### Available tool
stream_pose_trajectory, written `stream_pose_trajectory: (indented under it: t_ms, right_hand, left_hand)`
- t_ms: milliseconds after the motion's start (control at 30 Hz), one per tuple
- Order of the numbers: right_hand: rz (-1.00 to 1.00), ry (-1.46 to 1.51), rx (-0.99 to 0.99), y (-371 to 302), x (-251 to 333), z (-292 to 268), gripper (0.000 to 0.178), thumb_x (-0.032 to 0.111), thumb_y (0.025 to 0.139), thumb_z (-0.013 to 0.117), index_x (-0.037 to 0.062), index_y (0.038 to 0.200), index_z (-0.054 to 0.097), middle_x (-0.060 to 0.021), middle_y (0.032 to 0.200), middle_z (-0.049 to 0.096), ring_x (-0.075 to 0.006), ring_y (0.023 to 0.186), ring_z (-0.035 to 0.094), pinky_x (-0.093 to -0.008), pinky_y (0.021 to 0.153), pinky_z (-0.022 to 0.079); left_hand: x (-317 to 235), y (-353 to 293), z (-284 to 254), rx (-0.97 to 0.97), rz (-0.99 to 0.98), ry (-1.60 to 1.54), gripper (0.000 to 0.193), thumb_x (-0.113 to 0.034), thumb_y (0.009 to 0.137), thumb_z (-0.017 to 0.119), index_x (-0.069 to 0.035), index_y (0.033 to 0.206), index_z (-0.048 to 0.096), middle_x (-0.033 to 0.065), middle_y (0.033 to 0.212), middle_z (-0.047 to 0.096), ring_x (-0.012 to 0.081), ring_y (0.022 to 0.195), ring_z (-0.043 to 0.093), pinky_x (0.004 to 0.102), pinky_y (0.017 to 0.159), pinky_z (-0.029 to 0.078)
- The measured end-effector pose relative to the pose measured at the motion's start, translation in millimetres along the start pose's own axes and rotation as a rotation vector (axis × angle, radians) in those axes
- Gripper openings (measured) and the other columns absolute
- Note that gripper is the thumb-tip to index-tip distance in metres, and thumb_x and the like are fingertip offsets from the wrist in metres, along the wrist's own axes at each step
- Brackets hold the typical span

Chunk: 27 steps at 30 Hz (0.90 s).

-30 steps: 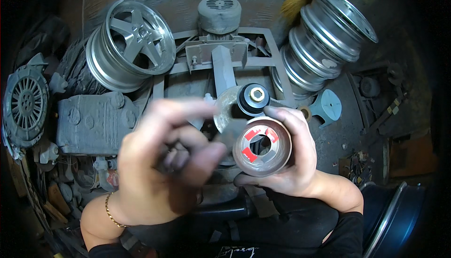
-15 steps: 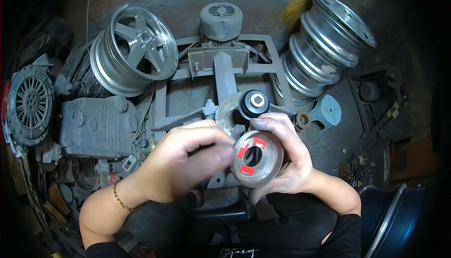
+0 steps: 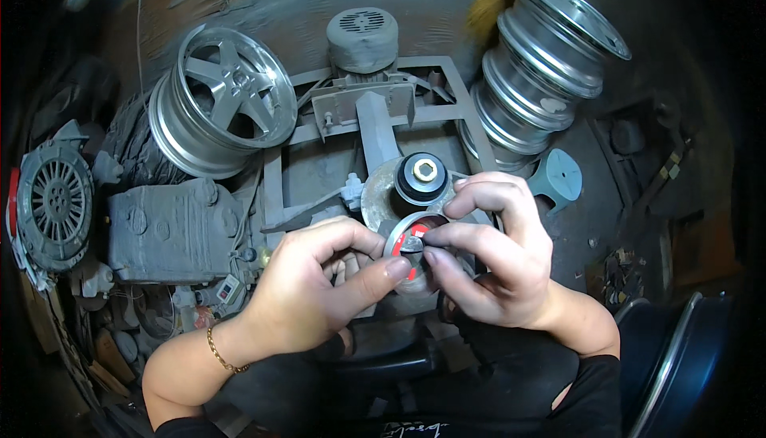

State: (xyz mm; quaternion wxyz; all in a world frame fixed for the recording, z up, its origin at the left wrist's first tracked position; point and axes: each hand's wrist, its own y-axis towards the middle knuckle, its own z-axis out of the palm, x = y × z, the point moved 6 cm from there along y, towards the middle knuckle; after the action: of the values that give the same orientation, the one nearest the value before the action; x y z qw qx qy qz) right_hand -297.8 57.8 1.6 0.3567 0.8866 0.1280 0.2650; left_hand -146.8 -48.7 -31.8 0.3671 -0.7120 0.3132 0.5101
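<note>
— So, which step am I at?

— Seating, I'd judge. My left hand (image 3: pixel 307 290) and right hand (image 3: pixel 491 266) both grip the round grey abrasive disc with the red centre label (image 3: pixel 411 250), fingertips pinching a small dark metal piece (image 3: pixel 411 241) at its hub, just below the black spindle nut (image 3: pixel 421 176) on the grey steel machine frame (image 3: pixel 375 127).

— Next?

— Probably lining the bore up with the spindle.

— Orientation?

— Flat face tilted up toward me; its axis seems to run roughly along my line of sight.
</note>
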Motion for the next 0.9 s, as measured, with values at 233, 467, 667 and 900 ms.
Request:
stream_pose_trajectory:
  t_ms: [233, 467, 667, 900]
  right_hand:
    - [0.035, -0.035, -0.039, -1.7, 1.2, 4.0, 0.024, 0.002, 0.067, 0.08, 0.0028, 0.09, 0.072, -0.0108, 0.094, 0.062, -0.031, 0.091, 0.062, -0.0394, 0.08, 0.051]
    - [0.055, -0.04, -0.053, -3.2, 1.3, 5.5, 0.023, 0.003, 0.067, 0.079, 0.0024, 0.088, 0.071, -0.0117, 0.094, 0.062, -0.031, 0.088, 0.061, -0.0389, 0.077, 0.051]
    - [0.071, -0.031, -0.055, -3.3, 0.2, 7.4, 0.022, 0.003, 0.067, 0.079, 0.002, 0.088, 0.071, -0.0115, 0.094, 0.062, -0.0306, 0.087, 0.061, -0.0385, 0.077, 0.05]
    - [0.034, -0.017, -0.067, -1.5, 1.6, 6.2, 0.026, 0.0, 0.065, 0.078, -0.001, 0.089, 0.067, -0.0125, 0.091, 0.062, -0.0317, 0.083, 0.061, -0.0401, 0.074, 0.051]
  left_hand:
    - [-3.8, -2.9, 9.2, -0.003, 0.115, -0.05, 0.022, -0.016, 0.091, 0.079, 0.001, 0.097, 0.067, 0.0008, 0.072, 0.061, 0.0023, 0.05, 0.055, 0.0203, 0.043, 0.04]
    - [-4.0, -5.0, 9.1, 0.032, 0.059, 0.047, 0.019, -0.013, 0.089, 0.079, -0.002, 0.1, 0.069, 0.0021, 0.093, 0.065, 0.0067, 0.081, 0.056, 0.0227, 0.071, 0.044]
    - [-1.7, -4.1, 9.7, 0.033, 0.056, 0.031, 0.019, -0.012, 0.089, 0.08, -0.002, 0.1, 0.069, 0.0035, 0.094, 0.066, 0.0082, 0.083, 0.058, 0.0241, 0.073, 0.046]
    - [-2.1, -4.8, 9.0, 0.034, 0.066, 0.047, 0.019, -0.011, 0.089, 0.08, -0.001, 0.101, 0.068, 0.0029, 0.095, 0.065, 0.0067, 0.084, 0.058, 0.0227, 0.072, 0.046]
